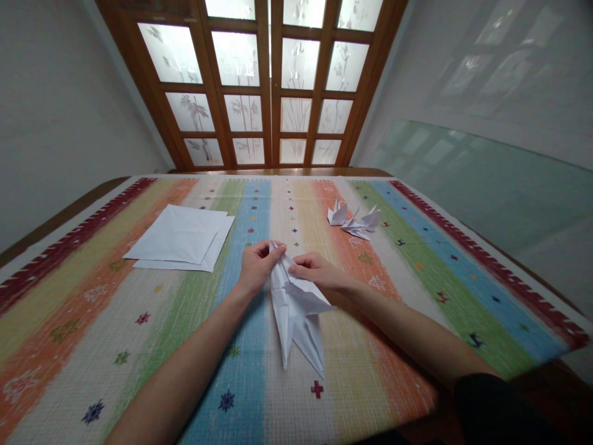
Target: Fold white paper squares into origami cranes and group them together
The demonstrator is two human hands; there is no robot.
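Both bare forearms reached forward and slanted inward, the left forearm [183,368] rising from the lower edge, the right forearm [414,330] coming in from the lower right at a flatter slope. The left hand [256,267] was slightly ahead of the right hand [322,273], the two near each other but apart. On the left, the thumb [278,251] stretched inward and pressed in a pinch, fingers curled. The right thumb [297,270] pointed toward the left hand, its fingers bent, partly hidden below. Both wrists looked nearly straight.

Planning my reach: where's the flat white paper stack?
In the head view, the paper stack lies on the striped tablecloth, left of the left hand.
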